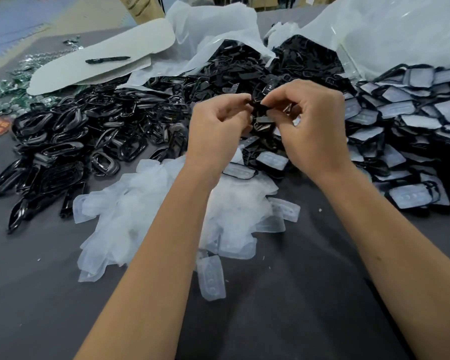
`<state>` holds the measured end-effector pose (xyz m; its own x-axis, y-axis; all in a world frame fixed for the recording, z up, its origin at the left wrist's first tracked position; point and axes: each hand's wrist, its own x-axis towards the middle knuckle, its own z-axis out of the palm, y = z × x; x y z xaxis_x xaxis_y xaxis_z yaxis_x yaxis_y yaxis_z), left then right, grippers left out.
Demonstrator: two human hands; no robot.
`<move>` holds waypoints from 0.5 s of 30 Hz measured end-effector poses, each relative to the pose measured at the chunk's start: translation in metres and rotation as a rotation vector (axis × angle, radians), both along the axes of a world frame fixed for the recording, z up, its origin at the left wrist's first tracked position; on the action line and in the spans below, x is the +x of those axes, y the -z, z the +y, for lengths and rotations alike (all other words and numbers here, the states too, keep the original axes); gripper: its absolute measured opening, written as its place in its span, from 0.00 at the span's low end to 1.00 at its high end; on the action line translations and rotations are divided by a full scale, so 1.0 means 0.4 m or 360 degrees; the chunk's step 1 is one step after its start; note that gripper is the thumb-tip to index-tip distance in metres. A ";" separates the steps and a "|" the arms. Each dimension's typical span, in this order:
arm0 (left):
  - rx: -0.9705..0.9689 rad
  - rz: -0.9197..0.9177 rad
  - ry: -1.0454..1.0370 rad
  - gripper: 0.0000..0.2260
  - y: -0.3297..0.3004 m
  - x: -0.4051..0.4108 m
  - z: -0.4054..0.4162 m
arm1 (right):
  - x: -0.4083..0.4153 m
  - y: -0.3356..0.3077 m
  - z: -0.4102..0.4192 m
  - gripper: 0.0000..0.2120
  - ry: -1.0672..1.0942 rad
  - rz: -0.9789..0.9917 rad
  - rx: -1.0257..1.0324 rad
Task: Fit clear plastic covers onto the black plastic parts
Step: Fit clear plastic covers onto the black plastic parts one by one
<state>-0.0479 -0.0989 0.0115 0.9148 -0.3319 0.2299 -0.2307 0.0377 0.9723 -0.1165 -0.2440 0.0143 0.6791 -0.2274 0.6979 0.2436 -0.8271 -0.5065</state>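
Observation:
My left hand and my right hand are raised above the table, fingers curled, both pinching one small black plastic part between them. A clear cover shows just under that part, partly hidden by my fingers. A heap of loose clear plastic covers lies under my left forearm. A big pile of bare black parts spreads to the left. Black parts with clear covers fitted are stacked at the right.
The grey table is bare near the front edge apart from one loose clear cover. White plastic bags sit at the back. A white card with a black pen lies back left, green circuit boards beside it.

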 end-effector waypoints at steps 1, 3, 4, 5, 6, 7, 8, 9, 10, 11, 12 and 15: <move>0.0168 -0.0071 -0.0002 0.16 -0.005 0.000 -0.029 | -0.007 -0.003 -0.022 0.09 0.0079 0.0003 -0.0111; 0.0510 -0.0272 0.0031 0.23 -0.015 -0.004 -0.087 | -0.024 -0.010 -0.073 0.09 0.0235 0.0073 -0.0237; 0.0675 -0.0374 0.0065 0.26 -0.019 -0.009 -0.118 | -0.034 -0.013 -0.101 0.09 0.0309 0.0120 -0.0276; 0.0839 -0.0466 0.0101 0.28 -0.020 -0.012 -0.149 | -0.043 -0.015 -0.127 0.10 0.0377 0.0165 -0.0305; 0.0988 -0.0532 0.0140 0.30 -0.019 -0.016 -0.184 | -0.054 -0.018 -0.156 0.11 0.0449 0.0201 -0.0322; 0.1098 -0.0566 0.0170 0.32 -0.019 -0.021 -0.217 | -0.064 -0.021 -0.180 0.11 0.0520 0.0223 -0.0328; 0.1161 -0.0570 0.0196 0.32 -0.022 -0.027 -0.250 | -0.072 -0.026 -0.202 0.12 0.0594 0.0228 -0.0336; 0.1193 -0.0569 0.0221 0.33 -0.025 -0.033 -0.281 | -0.079 -0.030 -0.224 0.12 0.0668 0.0221 -0.0353; 0.1219 -0.0571 0.0248 0.34 -0.029 -0.039 -0.306 | -0.083 -0.034 -0.242 0.12 0.0735 0.0219 -0.0375; 0.1251 -0.0577 0.0266 0.34 -0.034 -0.046 -0.328 | -0.087 -0.039 -0.261 0.12 0.0791 0.0233 -0.0392; 0.1291 -0.0583 0.0263 0.34 -0.039 -0.053 -0.346 | -0.088 -0.043 -0.278 0.12 0.0821 0.0268 -0.0398; 0.1341 -0.0624 0.0187 0.31 -0.043 -0.063 -0.367 | -0.080 -0.048 -0.317 0.14 0.0796 0.0553 -0.0428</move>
<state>-0.0731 -0.2459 0.0287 0.7730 -0.6148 0.1565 -0.5873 -0.6001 0.5431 -0.1484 -0.3707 0.0337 0.7325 -0.4220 0.5341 -0.3425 -0.9066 -0.2465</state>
